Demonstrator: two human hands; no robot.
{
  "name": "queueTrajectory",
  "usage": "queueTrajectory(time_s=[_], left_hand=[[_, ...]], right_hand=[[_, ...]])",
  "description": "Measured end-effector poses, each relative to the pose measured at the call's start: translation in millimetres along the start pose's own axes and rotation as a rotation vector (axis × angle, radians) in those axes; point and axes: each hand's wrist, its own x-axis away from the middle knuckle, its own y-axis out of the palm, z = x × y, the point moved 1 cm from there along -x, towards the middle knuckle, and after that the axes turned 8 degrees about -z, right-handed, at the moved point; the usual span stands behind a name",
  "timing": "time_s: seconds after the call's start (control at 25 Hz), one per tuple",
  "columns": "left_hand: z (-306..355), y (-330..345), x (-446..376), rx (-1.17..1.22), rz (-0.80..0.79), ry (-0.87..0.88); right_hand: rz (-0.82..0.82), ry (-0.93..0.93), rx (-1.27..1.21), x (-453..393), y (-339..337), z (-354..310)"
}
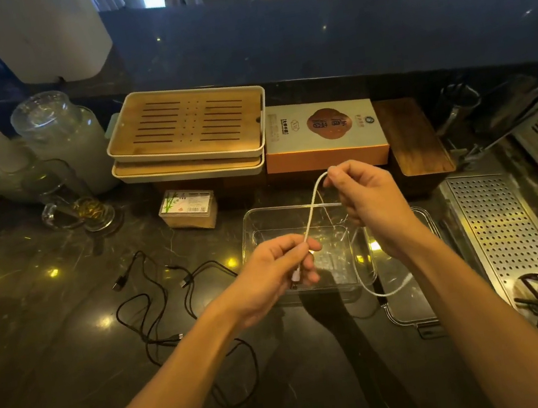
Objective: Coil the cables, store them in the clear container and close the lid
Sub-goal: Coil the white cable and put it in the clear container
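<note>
Both hands worked above the clear container (297, 215), which sat open on the dark table (55, 337). The left hand (275, 273) pinched the white cable (312, 213) near its plug end, fingers curled round it. The right hand (369, 200), raised higher and farther back, pinched the same cable at the top of a loop, so the cord ran slantwise between the two grips. Its free tail drooped under the right wrist and across the lid (409, 301), which lay just right of the container. The black cables (156, 299) lay loose and tangled on the table, left of the container. Behind stood stacked wooden trays (188, 128) and an orange box (323, 134).
</note>
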Motion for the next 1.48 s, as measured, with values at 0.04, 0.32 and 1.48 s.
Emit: queueTrajectory(time_s=[0.04,0.32,1.48], left_hand=[[0.6,3.7,-1.7,0.055,-0.019,0.001],[10.6,20.4,-7.0,0.263,-0.097,0.106],[28.9,-11.8,-16.3,0.680,0.313,0.150]], right_hand=[[-0.001,-0.004,0.009,-1.6,0.6,-3.0],[0.043,0.077,0.040,-5.0,-2.2,8.9],[-0.423,0.153,0.114,31.7,20.4,29.7]])
